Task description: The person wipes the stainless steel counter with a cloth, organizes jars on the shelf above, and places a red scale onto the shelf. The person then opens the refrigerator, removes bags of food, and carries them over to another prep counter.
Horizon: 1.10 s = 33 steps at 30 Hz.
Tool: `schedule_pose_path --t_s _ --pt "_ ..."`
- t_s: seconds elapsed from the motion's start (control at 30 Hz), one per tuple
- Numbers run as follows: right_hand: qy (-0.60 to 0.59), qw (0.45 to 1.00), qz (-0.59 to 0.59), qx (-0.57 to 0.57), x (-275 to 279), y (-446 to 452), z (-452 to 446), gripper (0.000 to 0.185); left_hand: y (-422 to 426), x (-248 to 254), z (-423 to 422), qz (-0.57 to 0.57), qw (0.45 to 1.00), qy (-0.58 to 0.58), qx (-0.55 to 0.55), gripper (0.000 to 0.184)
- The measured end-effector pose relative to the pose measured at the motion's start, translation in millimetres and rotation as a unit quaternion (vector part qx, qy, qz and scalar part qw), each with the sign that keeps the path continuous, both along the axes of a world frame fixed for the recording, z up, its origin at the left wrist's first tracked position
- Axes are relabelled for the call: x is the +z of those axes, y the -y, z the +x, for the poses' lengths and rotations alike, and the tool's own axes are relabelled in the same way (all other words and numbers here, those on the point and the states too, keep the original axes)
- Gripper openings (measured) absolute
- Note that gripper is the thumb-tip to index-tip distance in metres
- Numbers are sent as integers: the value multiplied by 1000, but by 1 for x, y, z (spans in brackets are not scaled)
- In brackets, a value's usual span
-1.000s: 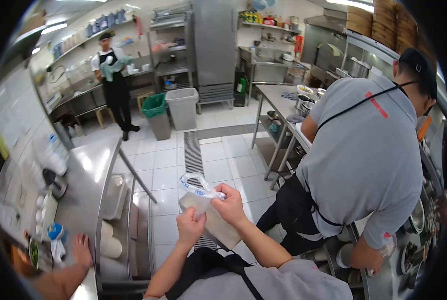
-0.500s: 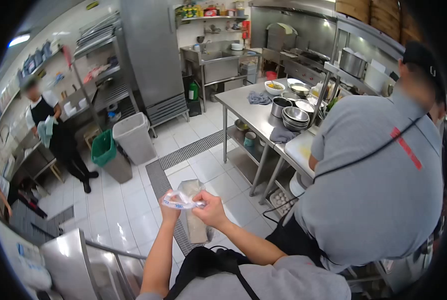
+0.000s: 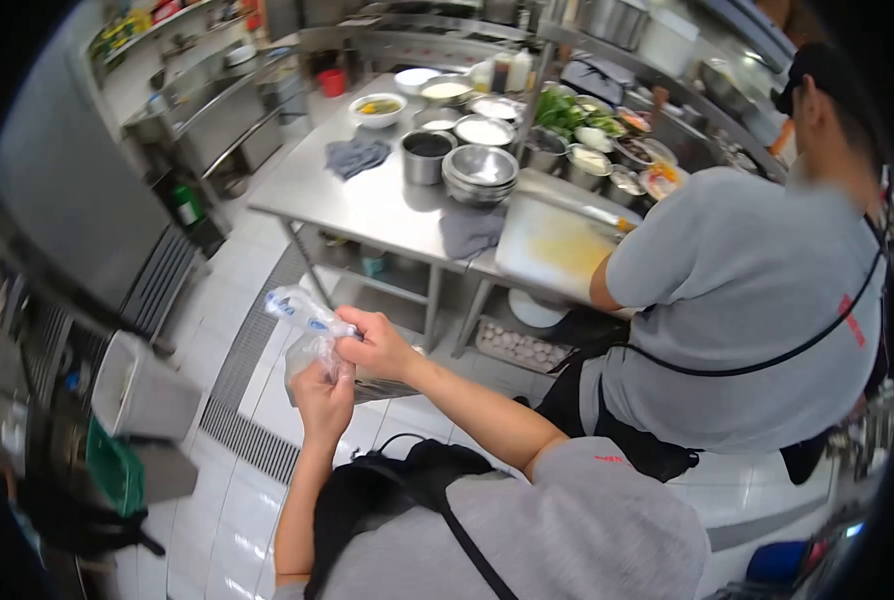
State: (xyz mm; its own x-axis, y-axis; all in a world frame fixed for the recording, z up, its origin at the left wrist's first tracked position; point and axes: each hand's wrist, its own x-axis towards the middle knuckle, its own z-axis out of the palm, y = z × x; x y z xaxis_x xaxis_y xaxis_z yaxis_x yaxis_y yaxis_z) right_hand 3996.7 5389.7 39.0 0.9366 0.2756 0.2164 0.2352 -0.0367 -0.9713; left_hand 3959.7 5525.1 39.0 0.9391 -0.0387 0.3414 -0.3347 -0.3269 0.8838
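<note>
A clear plastic bag (image 3: pixel 310 352) with blue print on its top hangs in front of me above the tiled floor. My left hand (image 3: pixel 325 400) is closed on the bag just below its gathered neck. Right beside it, my right hand (image 3: pixel 375 343) pinches the neck of the bag, and the printed handle part sticks out to the left. The lower part of the bag, with something pale in it, is partly behind my hands.
A steel table (image 3: pixel 387 215) ahead holds stacked metal bowls (image 3: pixel 480 172), a pot, a grey cloth (image 3: pixel 357 156) and a cutting board (image 3: pixel 552 245). A co-worker (image 3: pixel 747 270) leans there at the right. Bins (image 3: pixel 142 390) and a tall steel cabinet (image 3: pixel 47 150) stand left.
The view has swung right, bringing the table with bowls closer and to the middle. My hands have come together at the bag's neck, and the bag has tilted.
</note>
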Motion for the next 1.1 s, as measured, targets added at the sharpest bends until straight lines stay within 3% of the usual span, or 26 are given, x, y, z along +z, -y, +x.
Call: schedule_pose_path --t_s 0.07,0.1,0.17,0.3,0.43,0.53,0.57,0.67,0.77,0.9,0.97,1.0,1.03,1.1 --pt "-20 1000 -1 -23 -7 15 28 28 11 5 42 -61 996 -6 -71 19" --pt "22 998 17 -58 -18 23 41 42 16 4 64 -75 992 -17 -101 20" --pt "71 976 -96 -180 -3 41 37 48 40 12 97 -147 976 -71 -145 26" --pt "37 865 -261 -426 3 71 15 54 105 2 140 -195 930 -146 -274 34" --pt "48 785 -255 -562 -11 107 23 45 169 7 151 -216 898 -152 -352 35" --pt "49 765 -214 -605 -7 151 40 39 207 24 161 -242 870 -125 -410 35" --pt "58 751 -178 -633 -9 171 50 30 224 14 170 -231 864 -50 -444 35" --pt "114 672 -222 -697 -3 224 74 24 257 28 182 -174 848 19 -501 34" --pt "158 572 -356 -722 9 258 85 23 289 16 201 -130 840 65 -522 33" --pt "119 561 -317 -756 -27 306 85 19 313 -26 224 -58 827 91 -552 22" --pt "67 576 -244 -777 -51 321 78 14 310 -30 232 -31 828 19 -560 13" --pt "39 554 -265 -788 -56 328 71 14 305 -33 237 -13 827 -20 -562 9" --pt "14 532 -286 -797 -55 341 67 14 301 -39 248 17 825 28 -565 5" --pt "-35 496 -337 -799 -63 357 73 16 293 -48 265 84 823 -15 -562 10"
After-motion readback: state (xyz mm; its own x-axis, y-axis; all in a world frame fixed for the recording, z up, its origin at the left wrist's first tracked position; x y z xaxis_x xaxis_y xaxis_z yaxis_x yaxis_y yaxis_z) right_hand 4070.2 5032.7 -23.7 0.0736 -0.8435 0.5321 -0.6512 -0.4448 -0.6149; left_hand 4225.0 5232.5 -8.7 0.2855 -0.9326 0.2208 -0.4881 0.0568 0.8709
